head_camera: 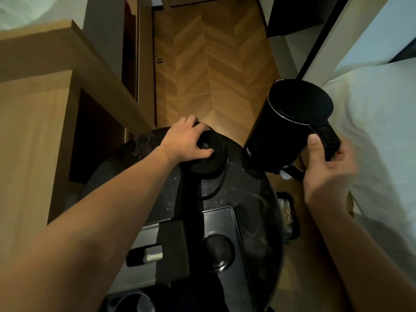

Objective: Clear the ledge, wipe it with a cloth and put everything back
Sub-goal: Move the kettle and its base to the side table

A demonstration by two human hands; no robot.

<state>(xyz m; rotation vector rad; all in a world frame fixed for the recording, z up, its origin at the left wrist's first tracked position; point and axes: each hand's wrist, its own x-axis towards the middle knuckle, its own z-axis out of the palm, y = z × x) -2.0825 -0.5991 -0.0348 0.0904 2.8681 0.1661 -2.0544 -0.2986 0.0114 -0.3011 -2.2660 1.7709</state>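
Observation:
My right hand (324, 165) grips the handle of a black electric kettle (290, 122), which hangs tilted just off the right edge of a round dark marble table (254, 199). On the far side of that table lies the kettle's round black base (207, 158), its cord looping beside it. My left hand (186, 140) grips the far rim of the base, thumb pressed on top. Closer to me a black tray (222, 224) with a round recess lies on the table.
A wooden shelf unit (45, 97) stands at the left with a dark open niche. White bedding (378, 136) lies at the right. Herringbone wood floor (213, 64) runs ahead. A dark box with a small white item (155, 255) sits near the tray.

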